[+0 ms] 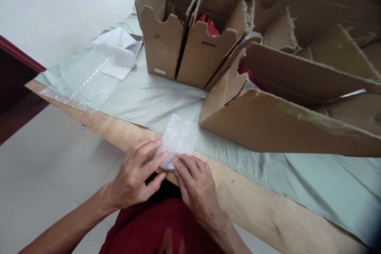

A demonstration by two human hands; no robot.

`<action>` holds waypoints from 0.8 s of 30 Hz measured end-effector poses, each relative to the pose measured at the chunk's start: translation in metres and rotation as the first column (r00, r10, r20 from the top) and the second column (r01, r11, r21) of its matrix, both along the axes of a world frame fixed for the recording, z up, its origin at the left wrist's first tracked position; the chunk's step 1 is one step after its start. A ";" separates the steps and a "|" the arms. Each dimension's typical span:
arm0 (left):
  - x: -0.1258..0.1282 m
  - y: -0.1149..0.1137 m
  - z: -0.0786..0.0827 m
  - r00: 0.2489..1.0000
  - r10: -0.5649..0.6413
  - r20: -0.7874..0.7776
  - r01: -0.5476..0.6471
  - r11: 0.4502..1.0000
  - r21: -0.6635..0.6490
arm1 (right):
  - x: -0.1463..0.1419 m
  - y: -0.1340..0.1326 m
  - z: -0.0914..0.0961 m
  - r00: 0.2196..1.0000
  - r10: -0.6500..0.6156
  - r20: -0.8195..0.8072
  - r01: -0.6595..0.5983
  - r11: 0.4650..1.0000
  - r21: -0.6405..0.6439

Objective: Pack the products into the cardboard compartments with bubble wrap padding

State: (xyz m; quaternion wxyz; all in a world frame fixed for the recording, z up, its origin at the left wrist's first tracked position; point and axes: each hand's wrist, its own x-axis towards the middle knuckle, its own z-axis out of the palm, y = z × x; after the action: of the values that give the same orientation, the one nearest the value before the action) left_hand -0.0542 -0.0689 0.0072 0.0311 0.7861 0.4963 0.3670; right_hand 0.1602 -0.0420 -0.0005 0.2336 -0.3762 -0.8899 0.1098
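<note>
A small piece of clear bubble wrap (181, 133), folded into a flat packet, lies at the table's front edge before me. Whether anything is inside the wrap I cannot tell. My left hand (138, 168) is open at its left side, fingers and thumb spread, with fingertips touching or just beside the wrap. At the near right corner, my right hand (195, 176) has its bent fingers closed on the bubble wrap.
Several bubble wrap pouches (89, 75) lie flat at the back left. Cut-open cardboard boxes (162, 47) stand at the back, some with red items inside. A long cardboard box (268, 119) sits to the right. Pale green cloth (133, 99) covers the wooden table (238, 182).
</note>
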 end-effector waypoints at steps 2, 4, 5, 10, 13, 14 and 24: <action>-0.003 -0.001 0.000 0.992 -0.093 -0.081 0.092 0.996 -0.010 | -0.002 0.003 0.002 1.000 0.000 -0.030 0.000 1.000 0.026; -0.004 0.000 -0.001 0.987 -0.124 -0.098 0.121 0.992 -0.034 | -0.003 0.006 0.004 0.997 -0.009 -0.076 0.012 0.999 0.033; -0.004 0.001 -0.001 0.989 -0.125 -0.076 0.123 0.992 -0.040 | -0.003 0.007 0.006 0.994 -0.015 -0.107 0.017 1.000 0.020; 0.001 0.011 0.001 0.983 -0.149 0.107 0.162 0.978 -0.130 | 0.010 0.002 0.015 0.971 -0.058 -0.231 0.038 0.995 -0.090; 0.004 0.023 0.001 0.986 -0.097 0.136 0.124 0.970 -0.209 | 0.018 -0.005 0.021 0.971 -0.110 -0.212 0.115 0.993 0.008; 0.005 0.027 0.000 0.988 -0.077 0.133 0.106 0.968 -0.228 | 0.018 -0.006 0.022 0.978 -0.092 -0.186 0.100 0.994 0.036; 0.012 -0.001 0.007 0.799 0.405 0.445 -0.203 0.878 -0.434 | -0.001 0.026 0.010 0.969 -0.097 -0.227 0.072 0.991 -0.116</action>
State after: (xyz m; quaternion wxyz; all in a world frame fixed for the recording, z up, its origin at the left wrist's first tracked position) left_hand -0.0424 -0.0695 0.0143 0.2498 0.5445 0.6497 0.4680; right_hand 0.1597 -0.0156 0.0095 0.3197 -0.4104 -0.8326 0.1904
